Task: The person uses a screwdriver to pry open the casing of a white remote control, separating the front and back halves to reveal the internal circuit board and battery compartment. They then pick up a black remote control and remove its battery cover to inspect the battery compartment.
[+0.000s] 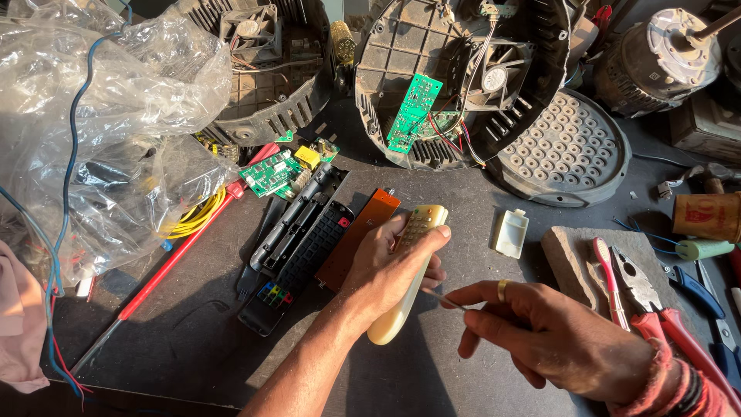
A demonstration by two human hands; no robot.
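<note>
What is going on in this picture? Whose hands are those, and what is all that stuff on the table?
The picture comes from a camera worn on a person's head, so you look down at that person's own two hands over a dark worktable.

The left hand holds a cream-coloured remote control. The right hand, which wears a ring, pinches a thin metal tool whose tip points at the remote.

Beside the left hand lie a black rubber button pad and an orange-brown board. A green circuit board and a long red screwdriver lie further left, next to a crumpled plastic bag. At the back stand round machine housings with a fan inside. On the right lie pliers with red handles and a toothbrush.
</note>
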